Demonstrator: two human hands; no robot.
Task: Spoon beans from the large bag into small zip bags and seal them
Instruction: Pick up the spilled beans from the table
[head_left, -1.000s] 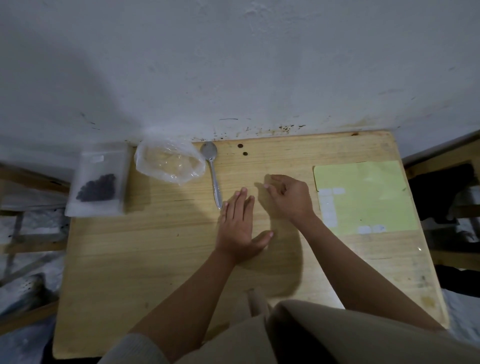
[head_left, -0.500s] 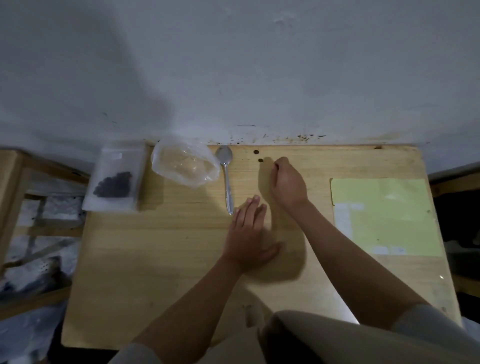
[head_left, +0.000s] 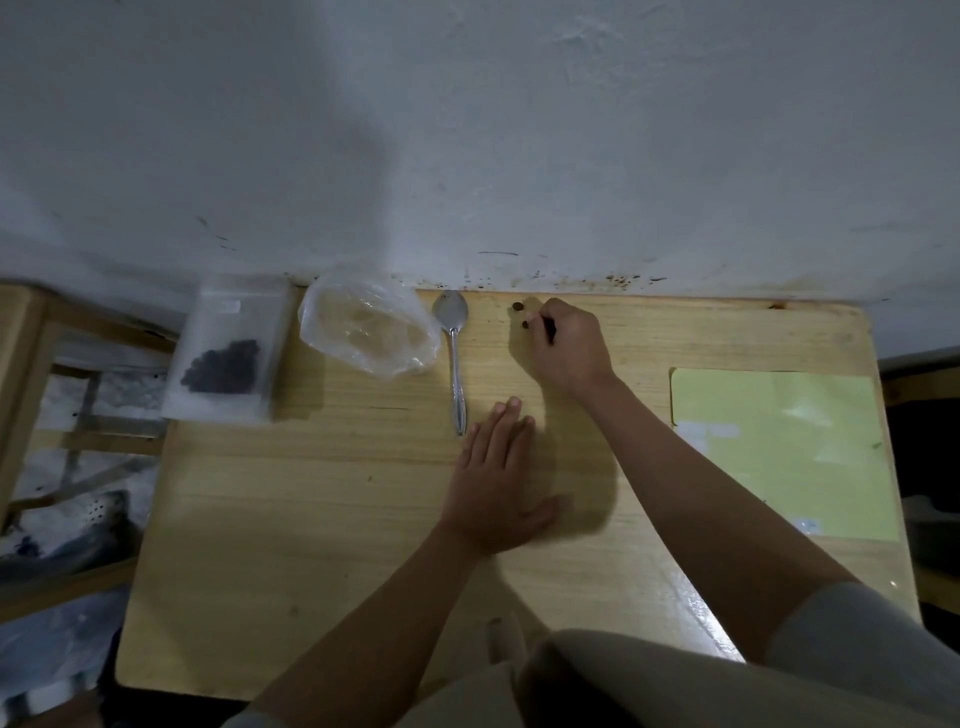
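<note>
The right hand (head_left: 569, 348) reaches with curled fingertips to two loose dark beans (head_left: 521, 316) near the table's (head_left: 311, 519) far edge; whether it pinches one, I cannot tell. At its 7 o'clock the left hand (head_left: 498, 483) lies flat, fingers straight. At 9 o'clock: spoon (head_left: 455, 353), crumpled large bag (head_left: 369, 330), then a small zip bag (head_left: 228, 353) holding dark beans, its white label unreadable.
</note>
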